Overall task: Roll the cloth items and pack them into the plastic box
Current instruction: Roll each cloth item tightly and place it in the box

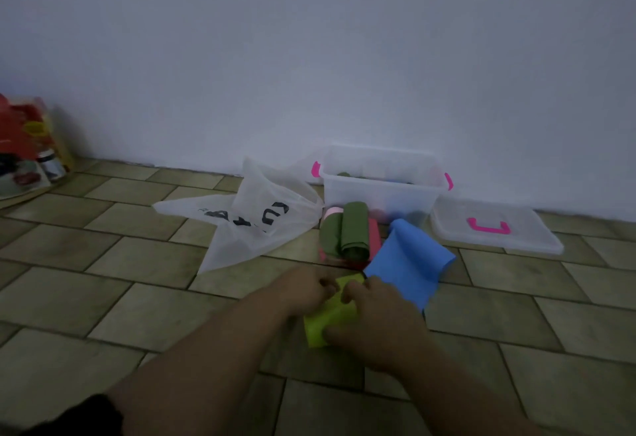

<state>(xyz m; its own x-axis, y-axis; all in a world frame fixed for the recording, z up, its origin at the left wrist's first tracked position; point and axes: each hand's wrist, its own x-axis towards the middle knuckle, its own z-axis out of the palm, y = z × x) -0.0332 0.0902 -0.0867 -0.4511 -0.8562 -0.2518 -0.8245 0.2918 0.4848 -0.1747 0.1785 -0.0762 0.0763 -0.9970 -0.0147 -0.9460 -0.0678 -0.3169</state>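
Both hands work the lime cloth (330, 320) on the floor (137, 298). Left hand (303, 292) pinches its far edge. Right hand (378, 318) curls over it, seemingly gripping; the view is dim. Blue cloth (409, 260) touches it on the right. Plastic box (382, 184) stands at the floor's far edge, olive rolls (347, 232) in front.

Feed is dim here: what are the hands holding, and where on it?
The lime-green cloth: left hand grips its far left edge, right hand grips its right side.

The box (378, 194) at one o'clock and its lid (516, 243) are made of clear, smooth plastic. The lime cloth (330, 322), blue cloth (409, 260) and olive rolls (347, 232) are seen as matt fabric. The bag (247, 229) at eleven o'clock may be thin, non-woven fabric.
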